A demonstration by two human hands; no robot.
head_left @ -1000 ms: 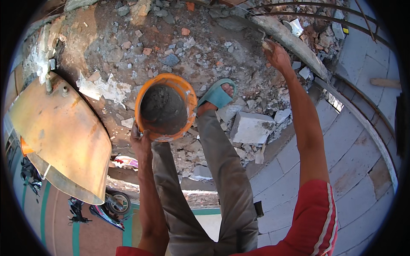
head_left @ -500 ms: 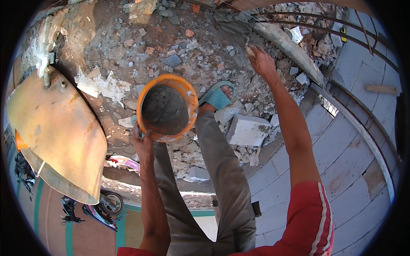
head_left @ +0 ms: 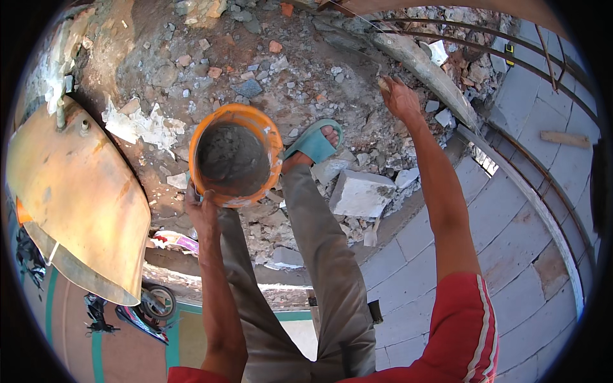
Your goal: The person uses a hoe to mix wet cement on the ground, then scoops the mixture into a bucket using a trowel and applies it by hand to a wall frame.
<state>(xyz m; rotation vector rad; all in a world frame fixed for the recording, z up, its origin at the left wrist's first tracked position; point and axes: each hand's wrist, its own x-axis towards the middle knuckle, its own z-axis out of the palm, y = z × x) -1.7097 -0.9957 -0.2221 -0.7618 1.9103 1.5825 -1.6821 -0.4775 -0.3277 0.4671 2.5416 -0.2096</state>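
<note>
My left hand (head_left: pixel 202 216) grips the near rim of an orange bucket (head_left: pixel 235 156) filled with grey mortar and holds it up in front of my legs. Just right of the bucket is my foot in a teal sandal (head_left: pixel 314 142), set on rubble. My right hand (head_left: pixel 400 99) is stretched out far ahead, closed around a short wooden tool handle (head_left: pixel 384 83), right beside a curved concrete edge (head_left: pixel 421 60). The tool's working end is hidden.
Broken bricks and rubble (head_left: pixel 211 57) cover the ground ahead. A big grey block (head_left: pixel 361 191) lies by my right leg. A curved orange-brown metal sheet (head_left: pixel 76 198) stands on the left. Grey block wall (head_left: pixel 511 242) and rebar (head_left: pixel 479 38) run on the right; a motorbike (head_left: pixel 128 309) sits far below.
My right hand has shifted a little left and nearer along the curved concrete edge. The bucket stays held in my left hand at about the same place.
</note>
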